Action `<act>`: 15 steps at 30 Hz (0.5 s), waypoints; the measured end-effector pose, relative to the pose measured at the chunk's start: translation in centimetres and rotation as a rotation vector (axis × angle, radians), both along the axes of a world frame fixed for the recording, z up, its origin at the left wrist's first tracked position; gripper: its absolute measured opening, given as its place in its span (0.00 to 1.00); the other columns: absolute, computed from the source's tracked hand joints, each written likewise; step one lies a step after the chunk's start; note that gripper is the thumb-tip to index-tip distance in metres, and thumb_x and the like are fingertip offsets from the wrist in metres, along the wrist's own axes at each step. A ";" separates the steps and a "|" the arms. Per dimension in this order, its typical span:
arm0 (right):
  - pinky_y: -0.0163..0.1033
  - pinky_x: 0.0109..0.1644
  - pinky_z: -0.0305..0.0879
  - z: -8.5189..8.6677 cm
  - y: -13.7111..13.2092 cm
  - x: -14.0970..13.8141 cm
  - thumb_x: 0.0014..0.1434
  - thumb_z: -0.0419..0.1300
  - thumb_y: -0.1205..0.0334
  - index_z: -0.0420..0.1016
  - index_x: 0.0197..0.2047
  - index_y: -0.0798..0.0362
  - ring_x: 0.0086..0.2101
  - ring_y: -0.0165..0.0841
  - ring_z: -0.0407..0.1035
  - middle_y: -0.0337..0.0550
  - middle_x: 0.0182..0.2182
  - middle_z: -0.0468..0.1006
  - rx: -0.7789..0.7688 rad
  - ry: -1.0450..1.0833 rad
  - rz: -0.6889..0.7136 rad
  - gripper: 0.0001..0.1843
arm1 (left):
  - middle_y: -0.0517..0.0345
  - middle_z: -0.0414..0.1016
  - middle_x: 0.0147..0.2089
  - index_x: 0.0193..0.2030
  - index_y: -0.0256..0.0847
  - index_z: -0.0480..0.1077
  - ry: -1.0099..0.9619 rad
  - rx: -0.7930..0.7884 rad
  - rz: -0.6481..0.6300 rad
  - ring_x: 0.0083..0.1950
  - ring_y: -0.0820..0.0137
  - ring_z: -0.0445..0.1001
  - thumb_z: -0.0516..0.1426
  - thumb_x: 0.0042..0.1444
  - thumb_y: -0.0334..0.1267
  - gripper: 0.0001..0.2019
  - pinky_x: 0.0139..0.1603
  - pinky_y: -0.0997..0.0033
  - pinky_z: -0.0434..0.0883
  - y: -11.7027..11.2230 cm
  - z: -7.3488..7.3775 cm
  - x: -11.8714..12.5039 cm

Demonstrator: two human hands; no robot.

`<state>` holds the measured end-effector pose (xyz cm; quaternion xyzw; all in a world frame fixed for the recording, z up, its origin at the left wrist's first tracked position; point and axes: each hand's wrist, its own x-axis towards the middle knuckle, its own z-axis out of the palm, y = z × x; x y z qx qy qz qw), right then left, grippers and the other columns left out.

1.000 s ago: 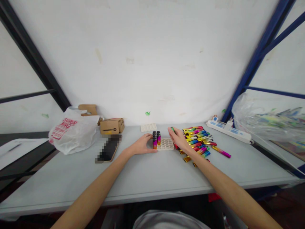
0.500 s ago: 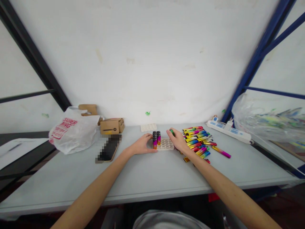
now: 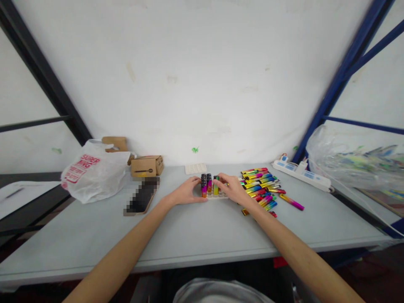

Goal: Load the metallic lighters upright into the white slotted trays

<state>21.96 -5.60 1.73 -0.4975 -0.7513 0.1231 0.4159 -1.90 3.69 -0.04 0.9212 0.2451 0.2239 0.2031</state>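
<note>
A pale tray with round holes [image 3: 211, 196] lies on the table in front of me, partly hidden by my right hand. Several upright lighters [image 3: 204, 187], black-topped with purple-orange bodies, stand in its left end. My left hand [image 3: 188, 191] is curved around that end, thumb at the near corner and fingers behind, gripping the tray. With the fingers of my right hand [image 3: 232, 188] I hold a yellow-green lighter [image 3: 216, 187] upright over the middle of the tray. Whether its base sits in a hole I cannot tell.
Shiny multicoloured lighters [image 3: 259, 189] lie heaped on the right. A second pale tray [image 3: 195, 168] rests by the wall. A power strip [image 3: 301, 175] is at back right; a phone [image 3: 142, 197], cardboard box [image 3: 147, 166] and white plastic bag [image 3: 97, 172] are on the left.
My right hand has moved left from the tray's right end to its middle, bringing the lighter upright. My left hand has stayed at the tray's left end.
</note>
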 end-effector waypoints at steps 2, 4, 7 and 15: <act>0.35 0.35 0.60 0.0 0.0 0.0 0.70 0.54 0.39 0.71 0.32 0.51 0.28 0.32 0.66 0.37 0.25 0.73 0.011 0.000 0.021 0.26 | 0.42 0.74 0.61 0.60 0.39 0.73 0.002 -0.003 -0.003 0.62 0.47 0.72 0.71 0.47 0.56 0.37 0.67 0.48 0.68 0.0 0.0 0.0; 0.36 0.36 0.62 -0.3 0.1 -0.1 0.69 0.55 0.37 0.73 0.32 0.51 0.29 0.33 0.68 0.39 0.26 0.75 0.017 -0.012 0.023 0.26 | 0.42 0.74 0.62 0.60 0.39 0.73 0.002 -0.006 -0.004 0.63 0.47 0.72 0.71 0.47 0.56 0.37 0.68 0.48 0.68 0.0 0.0 0.0; 0.37 0.38 0.65 -0.7 0.4 -0.3 0.69 0.55 0.38 0.76 0.36 0.52 0.32 0.34 0.71 0.44 0.32 0.78 0.046 -0.057 0.032 0.26 | 0.44 0.74 0.61 0.59 0.41 0.74 -0.010 -0.004 -0.002 0.63 0.48 0.72 0.71 0.47 0.56 0.35 0.67 0.49 0.68 -0.1 0.0 0.0; 0.37 0.42 0.66 -0.1 0.8 -0.6 0.72 0.55 0.47 0.76 0.40 0.52 0.36 0.35 0.71 0.46 0.36 0.76 0.104 -0.350 0.076 0.18 | 0.42 0.72 0.62 0.59 0.40 0.73 -0.010 -0.012 0.000 0.63 0.48 0.72 0.71 0.47 0.56 0.36 0.69 0.48 0.67 0.0 -0.3 -0.1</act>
